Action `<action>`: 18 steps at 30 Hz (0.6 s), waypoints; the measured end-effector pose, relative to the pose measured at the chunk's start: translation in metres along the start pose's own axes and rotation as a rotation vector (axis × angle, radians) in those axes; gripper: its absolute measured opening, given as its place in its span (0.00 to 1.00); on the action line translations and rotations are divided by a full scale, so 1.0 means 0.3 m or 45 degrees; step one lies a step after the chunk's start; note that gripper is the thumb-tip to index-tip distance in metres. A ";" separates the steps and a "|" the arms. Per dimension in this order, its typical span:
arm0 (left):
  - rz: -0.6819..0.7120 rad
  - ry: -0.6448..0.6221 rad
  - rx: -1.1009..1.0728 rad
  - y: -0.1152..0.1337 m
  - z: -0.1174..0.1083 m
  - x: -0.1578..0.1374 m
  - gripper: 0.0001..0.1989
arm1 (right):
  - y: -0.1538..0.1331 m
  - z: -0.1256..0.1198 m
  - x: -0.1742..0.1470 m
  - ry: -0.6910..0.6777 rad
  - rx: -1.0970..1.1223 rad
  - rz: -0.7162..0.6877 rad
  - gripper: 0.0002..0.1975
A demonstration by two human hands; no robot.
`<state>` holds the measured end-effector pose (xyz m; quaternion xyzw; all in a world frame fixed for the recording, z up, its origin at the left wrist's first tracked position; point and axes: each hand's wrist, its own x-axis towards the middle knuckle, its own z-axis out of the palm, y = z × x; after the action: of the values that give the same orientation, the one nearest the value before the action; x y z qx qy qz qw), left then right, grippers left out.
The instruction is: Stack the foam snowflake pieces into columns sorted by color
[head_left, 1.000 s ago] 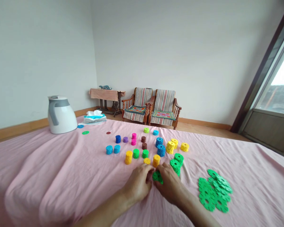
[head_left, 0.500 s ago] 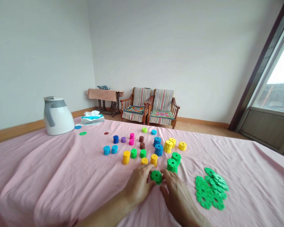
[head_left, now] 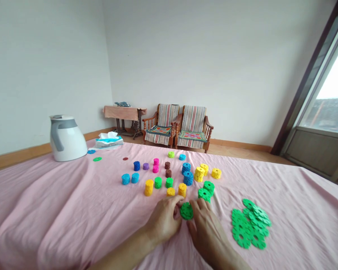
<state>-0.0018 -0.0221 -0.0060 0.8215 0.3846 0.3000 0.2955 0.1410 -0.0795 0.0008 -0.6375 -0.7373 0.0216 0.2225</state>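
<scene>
Between my two hands is a small stack of green notched plastic discs (head_left: pixel 186 211), at the near middle of the cloth. My left hand (head_left: pixel 165 217) curls around its left side, thumb and fingers bent. From the right, my right hand (head_left: pixel 207 225) closes in with its fingertips against the discs. Just beyond my right fingers stand two taller green disc stacks (head_left: pixel 204 194). To the right lies a loose spread of green discs (head_left: pixel 250 225). Orange-yellow stacks (head_left: pixel 182 190) rise just past my left fingertips.
Short stacks in other colours stand farther back, among them blue (head_left: pixel 188 178), yellow (head_left: pixel 199 174), brown (head_left: pixel 168 173) and pink (head_left: pixel 156 169). A white kettle (head_left: pixel 69 140) and a tissue box (head_left: pixel 109 141) stand at the far left of the wrinkled pink cloth (head_left: pixel 81 210).
My hands have drawn closer around the green discs, and the right fingers have moved in against them. The top disc's tilt has shifted slightly. The view has moved a little.
</scene>
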 end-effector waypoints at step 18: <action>0.068 0.101 -0.045 -0.024 0.004 -0.007 0.25 | -0.020 0.015 0.031 -0.073 0.145 0.053 0.18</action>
<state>-0.0054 -0.0204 -0.0124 0.8135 0.3686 0.3468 0.2865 0.1329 -0.0707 0.0013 -0.6380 -0.7277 0.0862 0.2365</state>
